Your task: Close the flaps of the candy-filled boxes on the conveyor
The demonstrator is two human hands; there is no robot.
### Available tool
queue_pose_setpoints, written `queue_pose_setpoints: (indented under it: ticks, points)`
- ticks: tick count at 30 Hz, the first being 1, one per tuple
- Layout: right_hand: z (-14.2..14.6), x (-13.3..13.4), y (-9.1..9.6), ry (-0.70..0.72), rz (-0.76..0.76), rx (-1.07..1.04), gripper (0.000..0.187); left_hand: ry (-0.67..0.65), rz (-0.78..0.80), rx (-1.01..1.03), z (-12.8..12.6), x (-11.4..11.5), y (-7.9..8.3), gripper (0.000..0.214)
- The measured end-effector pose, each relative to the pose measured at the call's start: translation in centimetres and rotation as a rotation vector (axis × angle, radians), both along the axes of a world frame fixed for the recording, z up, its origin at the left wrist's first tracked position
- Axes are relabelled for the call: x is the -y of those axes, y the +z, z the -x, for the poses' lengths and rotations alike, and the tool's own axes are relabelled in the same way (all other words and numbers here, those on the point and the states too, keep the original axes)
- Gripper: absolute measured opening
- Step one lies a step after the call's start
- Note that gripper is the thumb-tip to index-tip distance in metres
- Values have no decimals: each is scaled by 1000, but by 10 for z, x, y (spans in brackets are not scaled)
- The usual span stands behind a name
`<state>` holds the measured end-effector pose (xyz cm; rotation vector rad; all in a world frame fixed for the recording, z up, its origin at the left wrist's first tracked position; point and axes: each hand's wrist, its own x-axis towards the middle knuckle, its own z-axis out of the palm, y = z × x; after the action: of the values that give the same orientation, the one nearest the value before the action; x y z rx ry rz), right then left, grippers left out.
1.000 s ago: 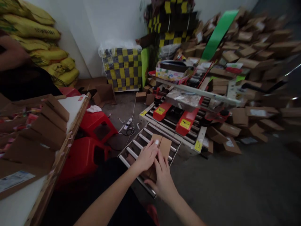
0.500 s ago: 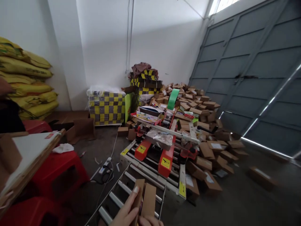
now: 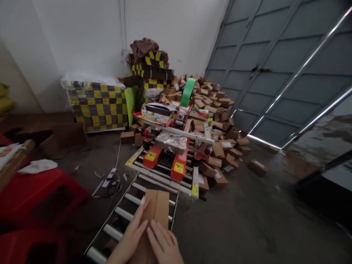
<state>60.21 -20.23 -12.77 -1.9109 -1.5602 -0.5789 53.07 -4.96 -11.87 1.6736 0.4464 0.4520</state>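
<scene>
A long brown cardboard box (image 3: 161, 207) rests on the metal rollers at the bottom of the head view. Its two top flaps lie folded down, meeting at a seam along the middle. Against the box's left edge is my left hand (image 3: 134, 226), gripping that side. My right hand (image 3: 164, 242) lies flat across the top flaps with its fingers stretched out. The near end of the box is partly hidden by both hands. Beyond it stands a carton-sealing machine with red belt guards (image 3: 178, 167) and a green tape roll (image 3: 188, 92).
The roller conveyor (image 3: 112, 231) leads into the machine. Behind and right of it is a heap of brown boxes (image 3: 217, 101). Red stools (image 3: 41, 187) stand at left, near a power strip (image 3: 109, 178) on the floor. A wrapped yellow-and-black stack (image 3: 100, 104) is by the wall.
The flaps, raised with a gap between them before, now lie flat. My right hand has moved onto the top. The view has turned right and down.
</scene>
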Motion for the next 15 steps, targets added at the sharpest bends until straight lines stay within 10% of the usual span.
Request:
queue_pose_setpoints:
  ticks: [4, 10, 15]
  points:
    - [-9, 9, 16, 100, 273, -89, 93, 161, 272, 30, 7, 6, 24, 62]
    - [-73, -48, 12, 13, 306, -136, 75, 613, 468, 1, 49, 6, 8, 61]
    - [-157, -114, 68, -190, 397, -126, 57, 718, 459, -82, 106, 7, 22, 49]
